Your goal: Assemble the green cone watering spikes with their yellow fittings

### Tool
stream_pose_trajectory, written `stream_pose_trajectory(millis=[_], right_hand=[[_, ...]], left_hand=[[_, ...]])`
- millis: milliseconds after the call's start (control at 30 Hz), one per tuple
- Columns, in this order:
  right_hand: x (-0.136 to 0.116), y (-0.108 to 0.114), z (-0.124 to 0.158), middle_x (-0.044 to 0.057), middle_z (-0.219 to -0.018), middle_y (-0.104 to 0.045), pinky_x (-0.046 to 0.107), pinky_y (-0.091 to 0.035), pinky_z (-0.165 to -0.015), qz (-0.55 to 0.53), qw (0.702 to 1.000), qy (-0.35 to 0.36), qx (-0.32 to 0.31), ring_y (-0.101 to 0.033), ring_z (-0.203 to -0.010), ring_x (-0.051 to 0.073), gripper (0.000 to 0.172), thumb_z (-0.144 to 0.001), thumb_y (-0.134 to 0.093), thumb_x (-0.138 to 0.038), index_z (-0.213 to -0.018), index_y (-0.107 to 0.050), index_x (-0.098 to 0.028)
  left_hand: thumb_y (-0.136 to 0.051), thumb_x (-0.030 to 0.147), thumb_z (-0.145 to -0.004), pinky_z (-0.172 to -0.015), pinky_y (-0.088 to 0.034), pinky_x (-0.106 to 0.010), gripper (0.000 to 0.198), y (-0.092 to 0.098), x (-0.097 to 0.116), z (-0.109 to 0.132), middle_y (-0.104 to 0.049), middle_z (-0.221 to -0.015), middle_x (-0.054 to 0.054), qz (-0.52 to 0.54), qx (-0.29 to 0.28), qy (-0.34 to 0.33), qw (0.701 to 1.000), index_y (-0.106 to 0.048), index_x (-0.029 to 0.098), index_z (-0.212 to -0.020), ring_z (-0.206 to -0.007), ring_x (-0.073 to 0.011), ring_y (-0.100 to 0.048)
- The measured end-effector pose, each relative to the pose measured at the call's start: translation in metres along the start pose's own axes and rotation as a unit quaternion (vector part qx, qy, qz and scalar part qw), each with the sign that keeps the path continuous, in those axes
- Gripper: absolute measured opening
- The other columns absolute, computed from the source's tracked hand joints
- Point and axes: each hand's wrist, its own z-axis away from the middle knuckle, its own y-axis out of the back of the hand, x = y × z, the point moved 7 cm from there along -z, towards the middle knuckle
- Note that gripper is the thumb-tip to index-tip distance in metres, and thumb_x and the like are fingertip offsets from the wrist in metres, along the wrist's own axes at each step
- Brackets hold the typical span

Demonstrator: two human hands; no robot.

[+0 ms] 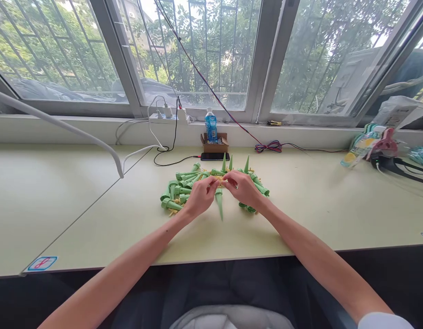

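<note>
My left hand and my right hand meet over the table, fingertips pinched together around a small yellow plastic piece. Its exact shape is mostly covered by the fingers. Just below it a green plastic spike lies pointing toward me. To the left of my left hand is a heap of green cone-shaped spikes with caps, and small yellow parts show among them. More green spikes lie beside my right hand. A few green cones stand upright behind it.
Behind the pile a phone lies plugged into a cable, before a cardboard box with a blue bottle. Coiled wire lies farther right. A white curved stand reaches in from the left. Bags and a black-strapped device sit far right.
</note>
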Motion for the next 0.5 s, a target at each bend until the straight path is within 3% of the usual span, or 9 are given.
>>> stream_pose_trajectory(millis=[167, 500], right_hand=[[-0.0064, 0.0018, -0.0004, 0.004, -0.089, -0.066, 0.025, -0.044, -0.071, -0.039, 0.999, 0.014, -0.007, -0.057, -0.072, 0.013, 0.024, -0.098, -0.044, -0.029, -0.109, -0.064, -0.020], [-0.0043, 0.0007, 0.0005, 0.003, -0.084, -0.068, 0.026, -0.048, -0.070, -0.108, 0.993, -0.039, -0.011, -0.061, -0.073, 0.014, 0.019, -0.094, -0.050, -0.031, -0.093, -0.063, -0.019]], left_hand=[[-0.044, 0.031, -0.093, -0.055, -0.033, -0.024, 0.025, -0.0042, 0.0004, -0.0001, -0.054, -0.065, 0.002, 0.004, -0.024, -0.009, 1.000, -0.063, 0.017, -0.084, -0.054, -0.0109, -0.036], [-0.048, 0.045, -0.091, -0.049, -0.034, -0.023, 0.033, -0.0049, -0.0087, -0.0011, -0.056, -0.066, 0.000, 0.122, -0.018, 0.048, 0.991, -0.064, 0.017, -0.083, -0.050, -0.0099, -0.040]])
